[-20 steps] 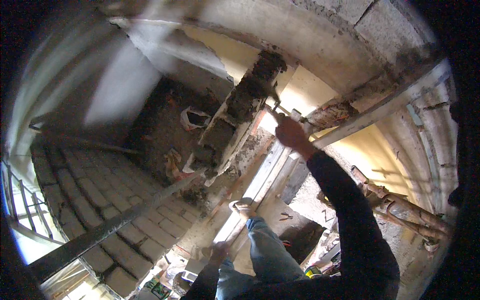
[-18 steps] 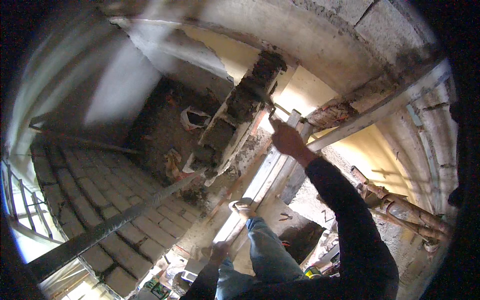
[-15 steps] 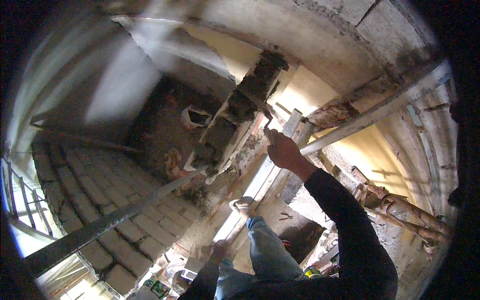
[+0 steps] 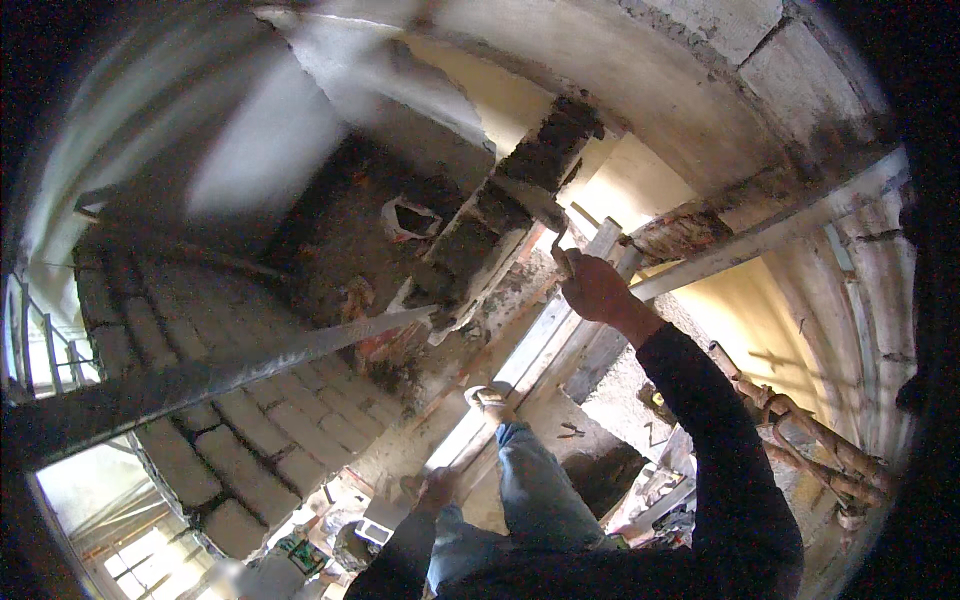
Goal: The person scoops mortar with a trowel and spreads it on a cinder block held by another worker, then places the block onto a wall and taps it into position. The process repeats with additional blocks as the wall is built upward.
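Right hand [image 4: 600,292] grips a trowel [image 4: 536,203], blade by the block wall's [image 4: 501,271] right edge — tilting it outward could spill mortar [image 4: 550,138]. Left hand [image 4: 434,492] is by the pale beam [image 4: 538,347] — grip unclear.

The right hand [image 4: 600,290] is hiding part of the trowel [image 4: 532,203], whose blade is blending into dark mortar [image 4: 474,233]. On the left hand [image 4: 434,490], the fingers are losing their outline in shadow. The lower edge is cutting the dark jacket [image 4: 735,480]. The long bar [image 4: 220,385] is disappearing at the left rim. One small tool [image 4: 571,431] is looking too tiny to identify.
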### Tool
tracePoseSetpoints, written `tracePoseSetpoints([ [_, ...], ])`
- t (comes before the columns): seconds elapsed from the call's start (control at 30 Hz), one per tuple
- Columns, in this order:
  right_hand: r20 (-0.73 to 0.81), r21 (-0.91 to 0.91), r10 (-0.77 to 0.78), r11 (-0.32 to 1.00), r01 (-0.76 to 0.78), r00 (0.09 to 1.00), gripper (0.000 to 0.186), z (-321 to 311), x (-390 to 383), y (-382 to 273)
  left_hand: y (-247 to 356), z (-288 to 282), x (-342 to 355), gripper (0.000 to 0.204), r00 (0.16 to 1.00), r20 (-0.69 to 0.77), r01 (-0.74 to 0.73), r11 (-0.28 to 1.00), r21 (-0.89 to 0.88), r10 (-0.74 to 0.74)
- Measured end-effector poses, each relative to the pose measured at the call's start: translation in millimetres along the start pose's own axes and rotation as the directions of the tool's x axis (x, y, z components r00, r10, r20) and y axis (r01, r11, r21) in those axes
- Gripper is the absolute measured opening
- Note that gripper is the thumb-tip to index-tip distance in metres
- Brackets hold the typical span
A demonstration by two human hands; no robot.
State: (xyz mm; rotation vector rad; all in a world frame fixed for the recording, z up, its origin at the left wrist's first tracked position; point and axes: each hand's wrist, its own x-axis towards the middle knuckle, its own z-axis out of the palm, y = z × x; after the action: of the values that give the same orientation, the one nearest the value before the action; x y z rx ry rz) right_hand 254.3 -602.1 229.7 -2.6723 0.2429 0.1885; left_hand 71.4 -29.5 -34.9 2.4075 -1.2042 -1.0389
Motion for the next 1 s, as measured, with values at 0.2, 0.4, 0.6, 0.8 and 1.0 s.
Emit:
tracePoseSetpoints([
  [0.2,0.096,0.058,-0.014,0.998,0.008,0.995,0.043,-6.6,-13.2,-22.9,15.5,-15.5,6.7,0.018,0.994,-0.098,-0.050,0.998,0.038,0.053],
  [0.4,0.196,-0.009,-0.156,0.987,0.161,0.968,0.043,19.8,-31.3,-43.1,23.0,-22.8,4.0,0.023,1.000,-0.001,0.019,1.000,0.016,-0.019],
  [0.6,-0.045,0.171,-0.241,0.954,0.246,0.969,0.044,33.7,-36.5,-71.2,11.4,51.7,-14.7,0.033,0.992,-0.086,0.085,0.996,-0.038,-0.088],
  [0.8,0.201,0.252,-0.138,0.964,0.085,0.970,0.044,44.9,-34.8,-95.8,5.2,66.0,-22.2,0.031,0.988,-0.075,0.117,0.978,-0.174,-0.132],
  [1.0,0.229,0.006,-0.215,0.976,0.219,0.950,0.043,44.2,-18.0,-88.7,30.1,39.2,-34.6,0.039,0.990,-0.116,0.076,0.997,0.007,-0.074],
])
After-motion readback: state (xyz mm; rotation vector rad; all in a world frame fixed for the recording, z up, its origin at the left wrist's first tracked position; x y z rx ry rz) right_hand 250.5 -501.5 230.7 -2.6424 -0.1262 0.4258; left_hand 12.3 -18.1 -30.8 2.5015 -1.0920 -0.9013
